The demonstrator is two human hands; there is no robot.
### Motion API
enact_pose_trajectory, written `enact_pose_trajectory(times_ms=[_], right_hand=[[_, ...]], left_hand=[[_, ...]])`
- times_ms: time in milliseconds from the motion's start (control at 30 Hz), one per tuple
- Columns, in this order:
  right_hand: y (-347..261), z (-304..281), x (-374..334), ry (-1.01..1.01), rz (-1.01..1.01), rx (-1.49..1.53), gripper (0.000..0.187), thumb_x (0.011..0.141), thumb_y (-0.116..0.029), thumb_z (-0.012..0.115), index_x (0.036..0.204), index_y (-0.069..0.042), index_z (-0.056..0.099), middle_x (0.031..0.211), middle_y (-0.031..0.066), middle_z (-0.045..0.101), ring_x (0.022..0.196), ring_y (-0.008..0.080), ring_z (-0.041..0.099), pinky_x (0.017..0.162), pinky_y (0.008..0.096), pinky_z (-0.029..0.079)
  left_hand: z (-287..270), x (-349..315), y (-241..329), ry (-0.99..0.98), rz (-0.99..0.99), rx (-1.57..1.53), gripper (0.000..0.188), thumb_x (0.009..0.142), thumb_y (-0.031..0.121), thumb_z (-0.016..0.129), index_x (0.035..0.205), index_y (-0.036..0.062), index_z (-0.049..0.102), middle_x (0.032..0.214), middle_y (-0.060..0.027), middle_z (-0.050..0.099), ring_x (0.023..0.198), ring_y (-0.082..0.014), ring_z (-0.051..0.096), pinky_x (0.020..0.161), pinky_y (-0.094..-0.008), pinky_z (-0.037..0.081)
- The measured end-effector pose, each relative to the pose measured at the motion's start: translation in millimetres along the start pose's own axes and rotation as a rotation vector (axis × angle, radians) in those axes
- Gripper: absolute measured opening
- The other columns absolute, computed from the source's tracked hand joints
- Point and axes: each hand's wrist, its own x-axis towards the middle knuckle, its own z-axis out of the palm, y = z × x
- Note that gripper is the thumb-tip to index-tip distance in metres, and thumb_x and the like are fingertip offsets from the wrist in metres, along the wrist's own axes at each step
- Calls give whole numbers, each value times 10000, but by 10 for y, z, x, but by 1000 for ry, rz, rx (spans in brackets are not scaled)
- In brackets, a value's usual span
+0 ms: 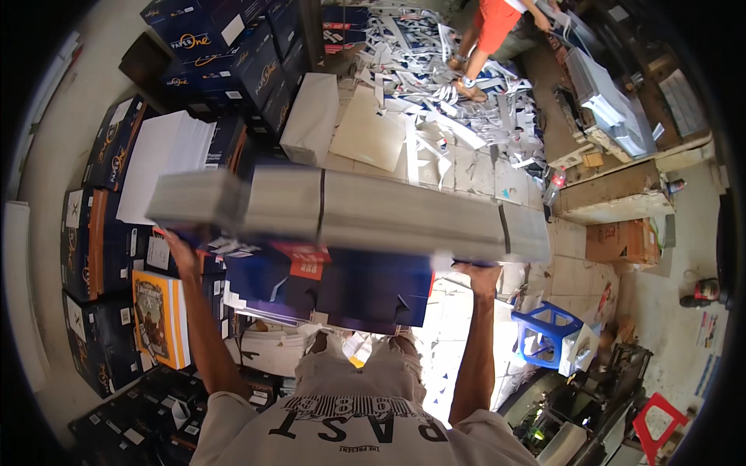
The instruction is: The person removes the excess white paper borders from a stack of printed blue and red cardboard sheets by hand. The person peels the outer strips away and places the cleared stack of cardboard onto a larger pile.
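Note:
A long, thick stack of grey-white paper sheets (pixel 412 213), crossed by dark bands, spans the space in front of me, blurred by motion. My left hand (pixel 183 252) grips its underside near the left end. Under the right part, my right hand (pixel 480 277) is curled against the bottom edge; the stack hides some of its fingers. Below the stack, between my arms, are dark blue cartons or wrappers (pixel 365 291) with a red label (pixel 307 262). Whether they touch the stack, I cannot tell.
Dark blue cartons (pixel 221 78) are piled along the left, beside a white paper stack (pixel 167 155). Paper scraps (pixel 435 85) cover the far floor, where another person in orange shorts (pixel 496 25) stands. A blue stool (pixel 540 335) and machinery (pixel 583 404) stand at right.

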Motion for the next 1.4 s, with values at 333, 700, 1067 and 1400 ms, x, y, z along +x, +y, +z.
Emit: enact_pose_trajectory(times_ms=[333,700,1067,1400], right_hand=[[-378,668,273,199,596,-215,799,598,-443,909,1118,105,650,1076,202,685,971,290,673,857,362,535],[358,581,99,362,324,-1007,887,726,-683,722,1057,137,652,1002,273,693,978,346,673,867,401,509],[440,606,-125,10,618,-436,699,644,-442,889,1058,82,685,1035,157,710,936,212,671,824,334,521],[525,617,19,43,581,-374,703,578,-402,923,1066,53,701,1034,150,716,925,228,683,840,352,526]], left_hand=[[1016,601,218,-474,112,1002,947,858,792,378,1221,-46,626,1215,-316,607,1211,-412,558,992,-452,439],[588,456,-652,-785,-365,852,714,862,557,641,1361,60,528,1357,-137,547,1224,-272,540,1027,-345,405],[711,404,-499,-597,-751,740,846,781,686,666,1290,12,608,1203,-140,655,1093,-204,625,937,-296,466],[654,448,-279,-631,-287,795,856,780,646,686,1398,84,502,1378,-185,526,1298,-271,478,1082,-356,351]])
